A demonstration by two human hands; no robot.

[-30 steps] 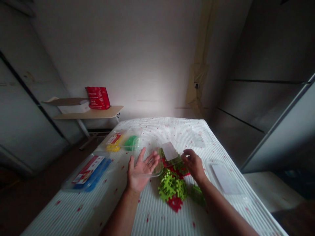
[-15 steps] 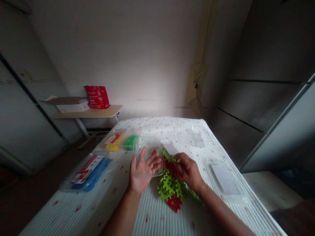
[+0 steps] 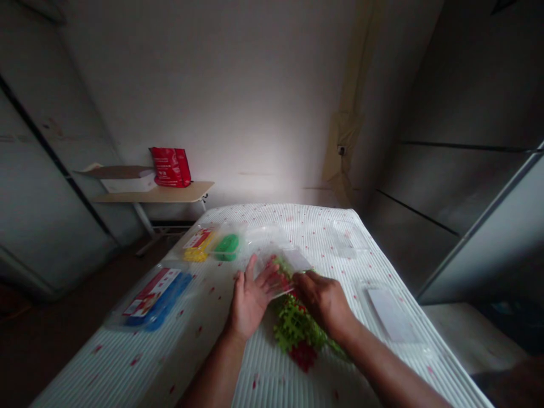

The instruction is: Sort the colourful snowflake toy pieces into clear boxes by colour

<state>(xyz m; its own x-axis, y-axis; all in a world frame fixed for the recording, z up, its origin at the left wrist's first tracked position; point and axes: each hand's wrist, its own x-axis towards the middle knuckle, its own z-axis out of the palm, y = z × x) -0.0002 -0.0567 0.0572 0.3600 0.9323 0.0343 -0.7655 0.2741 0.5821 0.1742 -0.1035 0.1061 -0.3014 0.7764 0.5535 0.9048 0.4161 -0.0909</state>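
Observation:
A clear plastic container [image 3: 278,290] is tilted between my hands, with reddish and green pieces showing through it. My left hand [image 3: 250,300] is open, palm up, its fingers spread against the plastic. On the other side, my right hand [image 3: 325,300] is closed at the container's right edge; its fingertips are partly hidden. Below them lies a pile of green interlocking plastic pieces [image 3: 293,326] with red pieces [image 3: 304,356], blurred and partly covered by my right hand.
At left are clear packs of blue pieces [image 3: 174,300], yellow pieces [image 3: 198,253] and green pieces [image 3: 227,247]. Clear trays [image 3: 348,238] lie at right, one with a pale card [image 3: 391,314]. A red bag [image 3: 170,168] and a box [image 3: 130,180] stand on a side table [image 3: 182,194].
The clear container has tilted and shifted right, toward the pile. My right hand has moved slightly left and down to its edge. My left hand has moved a little right, still open.

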